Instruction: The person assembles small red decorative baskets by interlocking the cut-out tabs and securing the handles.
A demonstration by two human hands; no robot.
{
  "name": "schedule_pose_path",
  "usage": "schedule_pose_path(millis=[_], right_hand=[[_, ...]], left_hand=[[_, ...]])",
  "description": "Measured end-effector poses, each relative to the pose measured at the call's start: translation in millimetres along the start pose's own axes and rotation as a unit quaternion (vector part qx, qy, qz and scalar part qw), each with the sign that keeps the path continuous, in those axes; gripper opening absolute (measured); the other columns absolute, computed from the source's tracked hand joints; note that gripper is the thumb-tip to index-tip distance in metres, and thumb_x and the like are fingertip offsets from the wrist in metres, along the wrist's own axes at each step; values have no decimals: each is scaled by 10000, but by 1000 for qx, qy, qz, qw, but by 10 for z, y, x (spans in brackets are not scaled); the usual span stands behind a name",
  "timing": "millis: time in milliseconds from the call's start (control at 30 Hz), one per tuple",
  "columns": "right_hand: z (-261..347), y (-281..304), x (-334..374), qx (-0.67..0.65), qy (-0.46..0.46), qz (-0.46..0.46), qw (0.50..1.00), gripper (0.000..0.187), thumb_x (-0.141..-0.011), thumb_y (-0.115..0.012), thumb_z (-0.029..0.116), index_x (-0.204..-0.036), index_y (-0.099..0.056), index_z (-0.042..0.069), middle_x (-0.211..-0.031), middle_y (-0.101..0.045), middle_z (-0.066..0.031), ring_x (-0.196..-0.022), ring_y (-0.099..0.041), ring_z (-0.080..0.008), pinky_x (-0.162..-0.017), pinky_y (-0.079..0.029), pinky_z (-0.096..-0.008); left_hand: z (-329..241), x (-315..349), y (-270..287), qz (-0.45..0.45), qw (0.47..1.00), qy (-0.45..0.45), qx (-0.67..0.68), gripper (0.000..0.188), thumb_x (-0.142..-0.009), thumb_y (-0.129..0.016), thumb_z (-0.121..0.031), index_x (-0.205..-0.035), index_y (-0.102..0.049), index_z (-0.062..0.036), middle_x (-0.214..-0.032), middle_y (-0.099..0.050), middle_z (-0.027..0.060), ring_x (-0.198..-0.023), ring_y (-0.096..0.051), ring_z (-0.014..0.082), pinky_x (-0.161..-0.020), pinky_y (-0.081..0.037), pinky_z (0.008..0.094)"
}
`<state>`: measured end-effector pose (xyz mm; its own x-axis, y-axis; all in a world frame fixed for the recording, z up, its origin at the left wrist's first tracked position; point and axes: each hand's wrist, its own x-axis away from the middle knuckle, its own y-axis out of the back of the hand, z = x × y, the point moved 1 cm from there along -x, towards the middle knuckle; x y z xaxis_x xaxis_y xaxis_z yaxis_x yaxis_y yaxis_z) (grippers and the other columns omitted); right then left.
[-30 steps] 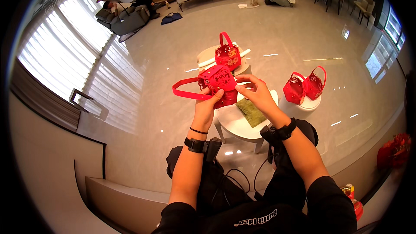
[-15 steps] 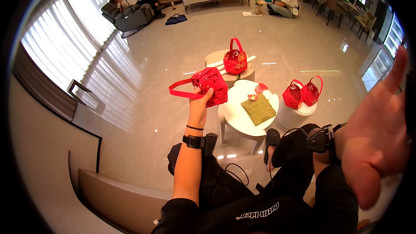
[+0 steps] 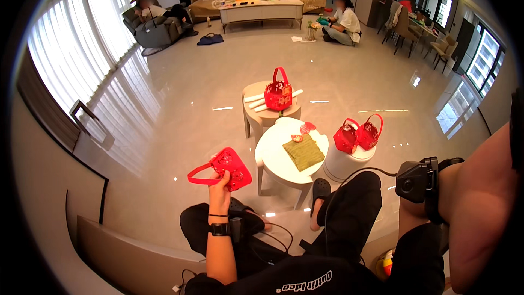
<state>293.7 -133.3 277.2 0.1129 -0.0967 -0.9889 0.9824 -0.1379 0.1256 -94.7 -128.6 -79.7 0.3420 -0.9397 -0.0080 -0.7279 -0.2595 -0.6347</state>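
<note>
In my left hand is a small red basket with cut-out sides, tilted so its strap handle points left. My thumb and fingers are closed on its side, left of the white round table. On that table lie a folded olive-green cloth and small red ornaments. Close to the camera at the right edge, my right hand shows only as a large patch of skin beside a black wrist device. Its fingers are out of sight.
Behind, a beige round table bears another red basket and white rolls. Two red baskets stand on a white cylindrical stool. A cable crosses my legs. Other people sit farther back.
My left hand and its basket have moved down and left, away from the table. My right hand has shifted so its spread fingers no longer show. The whole view has tilted upward.
</note>
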Motion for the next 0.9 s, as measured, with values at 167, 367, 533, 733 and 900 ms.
schedule_pose_path(millis=[167, 367, 533, 733, 900], right_hand=[[-45, 26, -86, -42, -47, -17, 998, 497, -849, -686, 195, -1315, -516, 163, -1416, -426, -179, -1271, -445, -317, -1057, -345, -446], [243, -483, 72, -315, -131, 2, 940, 436, -878, -655, 199, -1296, -533, 181, -1424, -412, -193, -1291, -427, -332, -1079, -326, -464], [961, -1458, 389, -743, -124, 245, 610, 391, -909, -533, 65, -1297, -489, 37, -1277, -516, -157, -1145, -525, -283, -986, -399, -388], [1590, -1587, 469, -933, -178, 263, 169, 400, -953, -539, 35, -1318, -401, -52, -1209, -550, -122, -1085, -543, -197, -919, -438, -323], [1746, -1586, 620, -945, -238, 220, 49, 354, -902, -559, -51, -1233, -434, -38, -1123, -545, -81, -1037, -537, -140, -861, -447, -284]], left_hand=[[-186, 208, 402, -44, 977, -16, 210, 313, -989, -564, -121, -1294, -539, -53, -1327, -580, 82, -1254, -528, 240, -1099, -391, 476], [-171, 471, 665, -88, 947, -27, 308, 301, -991, -553, -104, -1290, -547, -71, -1342, -563, 81, -1268, -512, 258, -1114, -378, 501], [238, 595, 990, -33, 966, -17, 256, 339, -988, -549, -95, -1325, -520, -71, -1365, -546, 90, -1290, -491, 271, -1122, -362, 510], [491, 532, 790, 1, 979, 15, 203, 271, -974, -573, -109, -1245, -564, -96, -1315, -589, 56, -1255, -525, 238, -1117, -366, 490], [534, 543, 817, -2, 979, 15, 201, 314, -978, -584, -138, -1286, -548, -86, -1323, -579, 65, -1250, -526, 247, -1117, -369, 483]])
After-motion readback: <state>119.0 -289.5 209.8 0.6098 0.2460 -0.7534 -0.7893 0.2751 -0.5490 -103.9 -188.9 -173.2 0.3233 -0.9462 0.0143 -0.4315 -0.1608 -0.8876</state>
